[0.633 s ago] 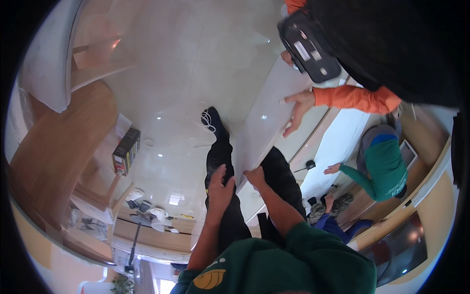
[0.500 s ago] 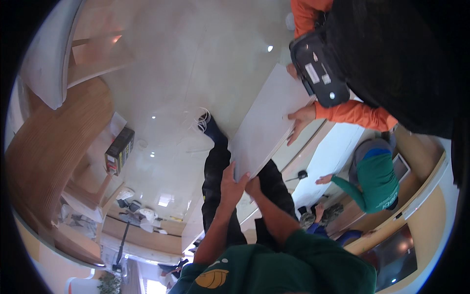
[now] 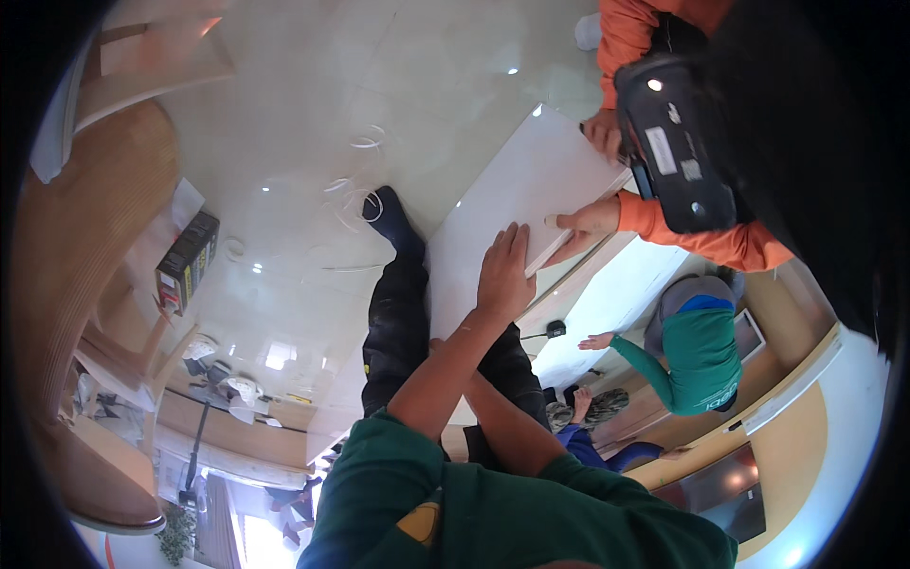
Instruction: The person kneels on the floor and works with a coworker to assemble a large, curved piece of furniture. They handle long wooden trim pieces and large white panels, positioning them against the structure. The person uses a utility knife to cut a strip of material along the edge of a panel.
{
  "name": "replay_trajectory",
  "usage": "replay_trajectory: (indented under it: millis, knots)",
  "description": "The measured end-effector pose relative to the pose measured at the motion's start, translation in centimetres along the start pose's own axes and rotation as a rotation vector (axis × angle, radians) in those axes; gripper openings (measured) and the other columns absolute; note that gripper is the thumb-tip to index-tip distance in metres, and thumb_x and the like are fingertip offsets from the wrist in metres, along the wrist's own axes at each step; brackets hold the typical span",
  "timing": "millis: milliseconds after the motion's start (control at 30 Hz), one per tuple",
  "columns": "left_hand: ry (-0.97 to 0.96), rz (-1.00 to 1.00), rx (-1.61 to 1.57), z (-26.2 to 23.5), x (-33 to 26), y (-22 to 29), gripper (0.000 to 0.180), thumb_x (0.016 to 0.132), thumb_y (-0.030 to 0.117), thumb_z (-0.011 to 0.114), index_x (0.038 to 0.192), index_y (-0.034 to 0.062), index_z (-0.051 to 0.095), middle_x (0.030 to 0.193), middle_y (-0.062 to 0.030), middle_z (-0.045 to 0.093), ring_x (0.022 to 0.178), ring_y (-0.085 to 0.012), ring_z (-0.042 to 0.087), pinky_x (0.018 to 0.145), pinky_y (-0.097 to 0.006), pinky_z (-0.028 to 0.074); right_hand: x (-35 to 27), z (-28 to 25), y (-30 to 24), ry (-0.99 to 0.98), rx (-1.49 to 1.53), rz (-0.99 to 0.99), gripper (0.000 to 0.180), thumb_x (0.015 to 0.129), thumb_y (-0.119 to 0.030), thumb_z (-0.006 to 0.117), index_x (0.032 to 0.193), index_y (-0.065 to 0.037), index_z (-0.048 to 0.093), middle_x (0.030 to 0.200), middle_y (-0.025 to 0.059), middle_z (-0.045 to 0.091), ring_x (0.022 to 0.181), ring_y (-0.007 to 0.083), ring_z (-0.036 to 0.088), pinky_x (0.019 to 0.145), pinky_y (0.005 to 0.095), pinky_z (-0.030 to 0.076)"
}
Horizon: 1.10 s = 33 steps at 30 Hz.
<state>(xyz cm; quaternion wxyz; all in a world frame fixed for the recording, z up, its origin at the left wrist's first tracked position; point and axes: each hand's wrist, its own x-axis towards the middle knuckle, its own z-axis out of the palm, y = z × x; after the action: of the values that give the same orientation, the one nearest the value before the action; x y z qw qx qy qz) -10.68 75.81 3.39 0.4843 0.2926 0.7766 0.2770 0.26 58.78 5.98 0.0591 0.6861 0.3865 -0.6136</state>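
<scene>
A long white board point(image 3: 493, 194) slants across in front of my legs. My left hand point(image 3: 505, 275) lies on its face near the right edge, fingers stretched out. My forearms cross, so the left one hides most of my right hand point(image 3: 437, 345); a fingertip of it shows over the board's near end, gripping there. Across from me a person in orange sleeves touches the same board. One of that person's hands point(image 3: 588, 225) holds the right edge just beyond my left hand, and the other hand point(image 3: 604, 133) is at the far corner.
White strap loops point(image 3: 365, 204) lie on the floor by my dark-socked foot point(image 3: 391, 220). To the left are a dark box point(image 3: 188, 261) and a curved wooden piece point(image 3: 95, 247). At right, a person in a green shirt point(image 3: 700, 356) bends beside another long white panel point(image 3: 607, 294).
My left hand has let go of the board's near end and moved up along its right edge. My right hand has shifted left across the near end, under my left forearm.
</scene>
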Motion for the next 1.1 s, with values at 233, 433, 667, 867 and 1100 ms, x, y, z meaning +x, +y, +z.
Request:
replay_trajectory:
  millis: [233,433,667,867,1100]
  knots:
    - [0.023,0.085,0.004,-0.2,1.1,-0.4,0.082,0.076,0.005,0.072,0.149,0.003,0.036,0.15,-0.0254,0.042,0.134,-0.0456,0.046,0.109,-0.052,0.041,6.6,-3.4,-2.7,-0.032,-0.05,0.0,0.042,0.085,-0.017,0.075,0.121,0.002,0.066,0.111,0.0197,0.072,0.105,0.0308,0.07,0.087,0.0423,0.055]
    - [0.026,0.073,0.037,-0.2,1.3,-0.1,0.083,0.074,0.003,0.071,0.149,0.0035,0.037,0.149,-0.0249,0.043,0.133,-0.0459,0.048,0.108,-0.052,0.042,6.9,-3.7,-3.8,-0.051,-0.075,0.009,0.041,0.085,-0.017,0.075,0.12,0.002,0.066,0.11,0.0197,0.072,0.105,0.0309,0.07,0.087,0.0423,0.055]
    - [0.03,0.083,0.024,-0.5,0.9,-0.2,0.086,0.072,0.003,0.072,0.15,0.0044,0.036,0.148,-0.0243,0.043,0.132,-0.045,0.049,0.108,-0.052,0.043,6.1,-3.8,-3.6,-0.055,-0.083,0.043,0.04,0.085,-0.017,0.074,0.119,0.002,0.066,0.11,0.0196,0.072,0.104,0.0311,0.07,0.087,0.0423,0.055]
    - [0.032,0.092,0.032,-0.7,0.9,-0.2,0.085,0.072,0.003,0.072,0.15,0.0045,0.037,0.148,-0.0241,0.044,0.132,-0.0449,0.049,0.107,-0.051,0.043,5.6,-3.8,-3.8,-0.053,-0.085,0.061,0.039,0.085,-0.017,0.074,0.119,0.002,0.066,0.109,0.0196,0.072,0.104,0.0313,0.07,0.087,0.0423,0.055]
    - [-0.006,0.083,0.019,-0.6,1.2,-0.3,0.088,0.074,0.008,0.076,0.152,0.0084,0.034,0.151,-0.0234,0.04,0.136,-0.0451,0.046,0.106,-0.057,0.045,5.6,-3.9,-4.1,-0.05,-0.095,0.07,0.038,0.086,-0.017,0.073,0.118,0.002,0.066,0.108,0.0195,0.072,0.103,0.0314,0.071,0.086,0.0423,0.055]
